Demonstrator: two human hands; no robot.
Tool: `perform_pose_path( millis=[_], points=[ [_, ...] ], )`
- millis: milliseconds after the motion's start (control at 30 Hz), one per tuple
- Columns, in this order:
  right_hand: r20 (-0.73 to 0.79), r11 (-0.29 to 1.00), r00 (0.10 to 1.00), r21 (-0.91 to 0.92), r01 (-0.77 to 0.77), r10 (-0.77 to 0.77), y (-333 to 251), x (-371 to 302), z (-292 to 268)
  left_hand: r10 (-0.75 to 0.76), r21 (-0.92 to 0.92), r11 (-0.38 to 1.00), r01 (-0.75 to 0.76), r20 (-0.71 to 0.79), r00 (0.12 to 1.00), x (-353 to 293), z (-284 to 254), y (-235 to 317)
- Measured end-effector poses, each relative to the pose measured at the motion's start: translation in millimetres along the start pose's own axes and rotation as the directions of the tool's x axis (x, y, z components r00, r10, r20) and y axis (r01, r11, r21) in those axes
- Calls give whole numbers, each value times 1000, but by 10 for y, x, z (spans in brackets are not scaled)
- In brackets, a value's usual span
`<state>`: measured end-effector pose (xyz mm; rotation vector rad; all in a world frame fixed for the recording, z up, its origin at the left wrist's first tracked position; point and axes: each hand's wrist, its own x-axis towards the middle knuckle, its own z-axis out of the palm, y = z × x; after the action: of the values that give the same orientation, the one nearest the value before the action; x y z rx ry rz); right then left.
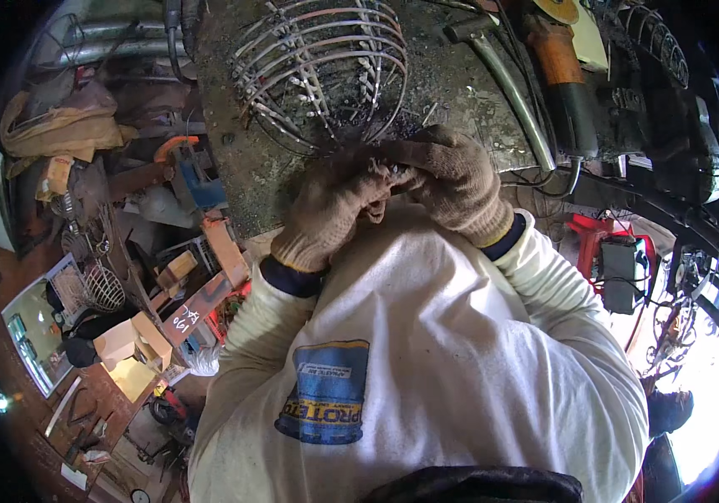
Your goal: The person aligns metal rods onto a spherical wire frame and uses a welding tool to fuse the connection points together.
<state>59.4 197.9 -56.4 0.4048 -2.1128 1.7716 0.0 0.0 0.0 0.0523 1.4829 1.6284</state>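
Note:
My left hand [326, 210] and my right hand [457, 180], both in brown knit work gloves, meet at the near edge of the workbench [246, 180]. Their fingers are bent and pressed together at the fingertips. Whatever they pinch is too dark and small to make out. Just beyond them on the bench lies a rounded cage of bent metal rods [326, 63], its curved bars joined to straight ribs of twisted rod. The cage's near end reaches almost to my gloves, and I cannot tell whether they touch it.
Right of the cage lie a hammer [506, 88] with a metal handle and an orange-and-black angle grinder [565, 80]. Dark grit covers the bench. At left are a cluttered shelf, an open cardboard box [133, 344] and a wire basket [105, 287]. A red-framed machine [615, 260] stands right.

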Motion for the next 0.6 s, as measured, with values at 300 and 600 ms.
perform_pose_path(
  millis=[300,600],
  points=[
    [-179,993,983,-114,10,-31,-28,20,81,78,238,968,-75,-4,997,135,2,63],
    [-326,991,945,-122,-55,12,115,140,210,-60,176,979,107,-250,966,-15,11,306]
  ],
)
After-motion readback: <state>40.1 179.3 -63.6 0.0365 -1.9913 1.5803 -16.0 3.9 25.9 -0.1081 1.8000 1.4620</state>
